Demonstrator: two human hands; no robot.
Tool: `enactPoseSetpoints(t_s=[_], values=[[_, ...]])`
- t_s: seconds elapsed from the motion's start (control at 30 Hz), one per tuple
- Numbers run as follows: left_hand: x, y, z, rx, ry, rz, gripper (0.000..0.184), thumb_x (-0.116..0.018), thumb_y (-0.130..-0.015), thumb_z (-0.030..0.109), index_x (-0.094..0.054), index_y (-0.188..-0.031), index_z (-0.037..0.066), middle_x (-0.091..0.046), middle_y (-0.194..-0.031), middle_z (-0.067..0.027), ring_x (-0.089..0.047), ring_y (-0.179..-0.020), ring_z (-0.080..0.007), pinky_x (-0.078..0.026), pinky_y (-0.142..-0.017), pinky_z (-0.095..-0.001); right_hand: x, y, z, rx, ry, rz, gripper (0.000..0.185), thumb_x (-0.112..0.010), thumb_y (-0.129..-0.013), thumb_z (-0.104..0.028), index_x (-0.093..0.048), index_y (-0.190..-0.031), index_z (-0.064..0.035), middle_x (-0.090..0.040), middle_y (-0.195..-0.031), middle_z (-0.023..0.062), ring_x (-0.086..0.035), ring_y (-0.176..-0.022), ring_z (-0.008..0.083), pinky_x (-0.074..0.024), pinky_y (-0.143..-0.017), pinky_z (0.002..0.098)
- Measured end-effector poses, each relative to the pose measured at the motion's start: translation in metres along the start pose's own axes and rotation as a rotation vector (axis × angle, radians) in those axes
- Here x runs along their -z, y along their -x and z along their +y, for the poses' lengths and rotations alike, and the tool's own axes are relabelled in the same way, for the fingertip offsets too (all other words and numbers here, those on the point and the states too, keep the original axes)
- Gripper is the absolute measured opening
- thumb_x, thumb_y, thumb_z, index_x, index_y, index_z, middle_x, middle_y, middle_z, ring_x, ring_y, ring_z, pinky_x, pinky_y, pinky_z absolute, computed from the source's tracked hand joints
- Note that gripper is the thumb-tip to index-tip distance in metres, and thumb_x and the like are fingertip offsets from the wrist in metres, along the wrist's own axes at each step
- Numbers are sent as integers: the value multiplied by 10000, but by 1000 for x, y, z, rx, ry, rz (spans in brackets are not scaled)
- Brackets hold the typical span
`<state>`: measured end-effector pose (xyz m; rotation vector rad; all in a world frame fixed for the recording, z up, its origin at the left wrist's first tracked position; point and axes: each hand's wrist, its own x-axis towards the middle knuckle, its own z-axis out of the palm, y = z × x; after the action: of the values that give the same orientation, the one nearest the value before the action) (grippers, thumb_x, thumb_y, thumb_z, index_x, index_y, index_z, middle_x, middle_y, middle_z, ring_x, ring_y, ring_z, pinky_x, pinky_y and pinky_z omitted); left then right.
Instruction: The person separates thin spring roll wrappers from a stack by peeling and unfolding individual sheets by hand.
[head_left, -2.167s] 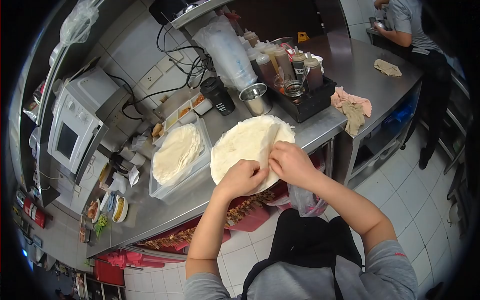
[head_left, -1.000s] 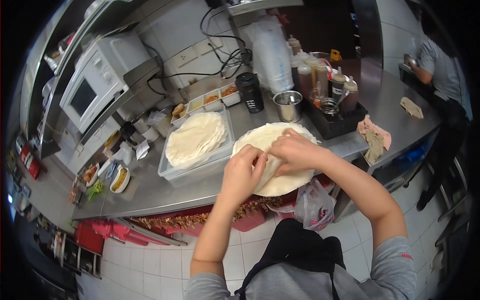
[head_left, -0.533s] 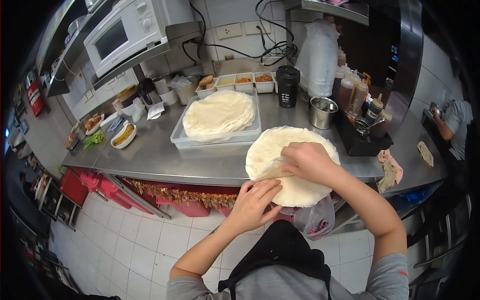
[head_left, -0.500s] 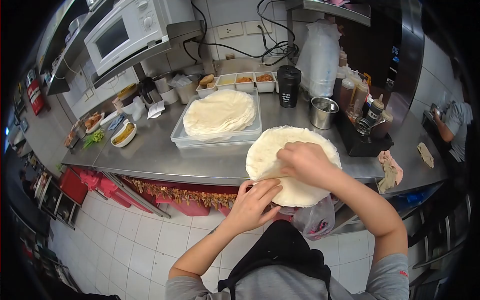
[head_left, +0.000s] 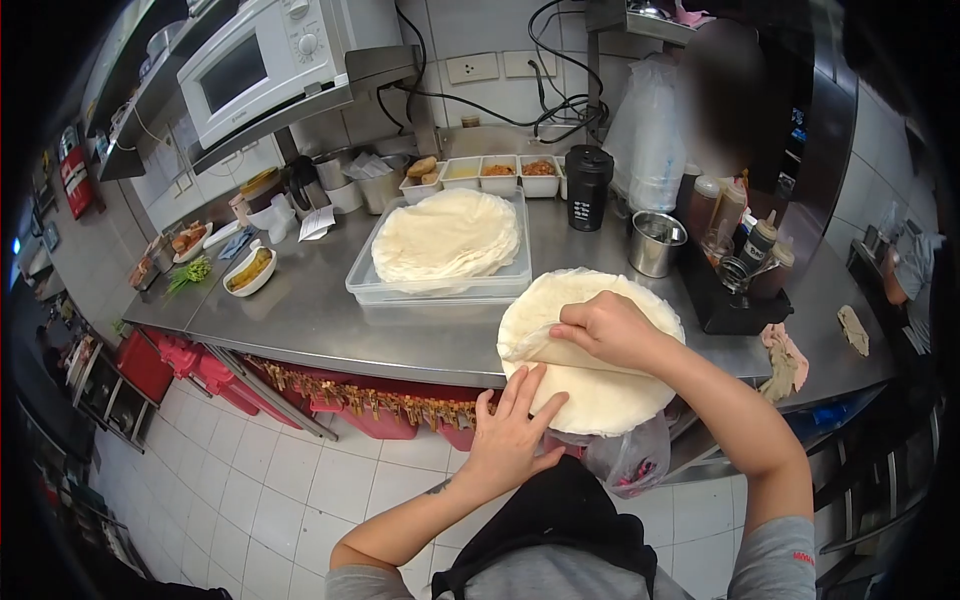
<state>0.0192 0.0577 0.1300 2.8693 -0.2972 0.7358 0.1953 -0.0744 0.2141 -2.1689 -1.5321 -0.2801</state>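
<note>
A stack of thin, pale round dough sheets (head_left: 610, 405) lies at the counter's front edge, jutting slightly past it. My right hand (head_left: 610, 328) is closed in a pinch on the top dough sheet (head_left: 545, 347), whose edge is raised in a fold across the stack. My left hand (head_left: 508, 428) has its fingers spread, with the fingertips against the near left rim of the stack. Behind and to the left, a second pile of dough sheets (head_left: 448, 235) rests in a clear plastic container (head_left: 440, 295).
Along the back stand small white food tubs (head_left: 498, 180), a black tumbler (head_left: 589, 188) and a steel cup (head_left: 655, 245). A black caddy (head_left: 735, 310) of sauce bottles is at right. A clear plastic bag (head_left: 630, 462) hangs below the front edge. Another person (head_left: 910, 275) is at far right.
My right hand has drawn the top sheet's edge up into a clearer fold. My left fingers have spread and slid slightly down. Someone has appeared behind the sauce bottles.
</note>
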Motion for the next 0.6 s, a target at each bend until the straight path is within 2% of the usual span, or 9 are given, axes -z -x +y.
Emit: enactPoseSetpoints(t_s=[0.07, 0.17, 0.27, 0.37, 0.47, 0.6], values=[[0, -1, 1, 25, 19, 0, 699, -780, -659, 421, -516, -1269, 206, -334, -1448, -174, -332, -1328, -329, -317, -923, -510, 2, 0, 1, -9, -10, 6, 303, -614, -888, -338, -673, -772, -64, -612, -624, 156, -615, -626, 356, -483, -593, 454], [0, -6, 1, 20, 37, 22, 746, -793, -645, 405, -494, -1283, 158, -339, -1442, -180, -337, -1320, -337, -325, -911, -479, 3, -1, 5, -34, -25, 39, 305, -614, -889, -335, -672, -769, -61, -615, -627, 154, -614, -623, 351, -484, -592, 447], [3, -11, -8, 57, 23, 7, 804, -796, -642, 401, -462, -1298, 77, -348, -1436, -179, -338, -1312, -358, -323, -942, -499, 7, -1, 7, -41, -11, 73, 298, -616, -889, -326, -672, -770, -59, -617, -629, 153, -615, -621, 345, -485, -588, 440], [1, -11, -13, 63, -8, 23, 864, -794, -644, 404, -425, -1320, 12, -351, -1435, -178, -316, -1335, -371, -285, -1024, -542, 3, 1, 10, -42, -17, 106, 291, -619, -888, -323, -672, -769, -62, -619, -631, 154, -615, -616, 344, -485, -582, 436], [1, -10, -10, 66, -69, -18, 888, -786, -651, 416, -410, -1348, 14, -336, -1451, -174, -280, -1365, -385, -212, -1088, -583, 5, 1, 14, -62, 17, 141, 292, -621, -886, -326, -670, -767, -64, -619, -637, 153, -615, -614, 346, -484, -581, 437], [-1, -8, -12, 51, -120, -63, 880, -772, -663, 439, -419, -1355, 27, -291, -1490, -167, -231, -1393, -388, -176, -1090, -622, 10, -1, 18, -89, 25, 198, 300, -619, -890, -318, -652, -752, -54, -596, -627, 162, -595, -598, 358, -462, -561, 437]])
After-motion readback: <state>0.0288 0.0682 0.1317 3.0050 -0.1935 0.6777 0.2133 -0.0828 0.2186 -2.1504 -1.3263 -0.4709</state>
